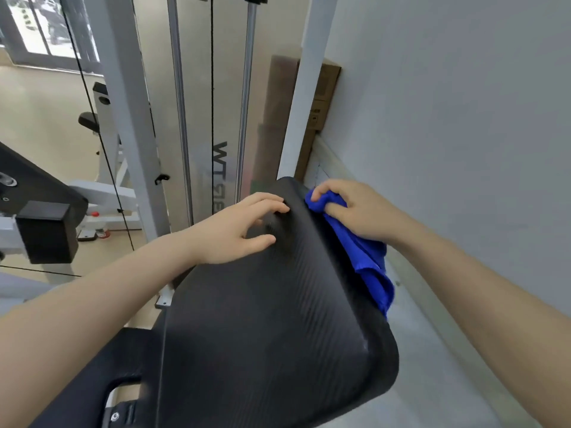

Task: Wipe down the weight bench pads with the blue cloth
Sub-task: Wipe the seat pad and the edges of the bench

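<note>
A black textured bench pad (262, 319) fills the lower middle of the head view, tilted up toward me. My right hand (355, 208) grips the blue cloth (367, 261) against the pad's right side edge, near its far corner; the cloth's loose end hangs down along that edge. My left hand (244, 227) rests on the pad's top near the far end, fingers spread and lightly bent, fingertips touching the surface. A second black pad (102, 381) lies lower left, partly hidden by my left forearm.
A white machine frame (123, 97) with steel guide rods (247, 97) and black cables stands just behind the pad. A grey wall (448, 118) is close on the right, with brown cardboard boxes (321, 100) leaning against it. Another black padded part (34, 193) sits at left.
</note>
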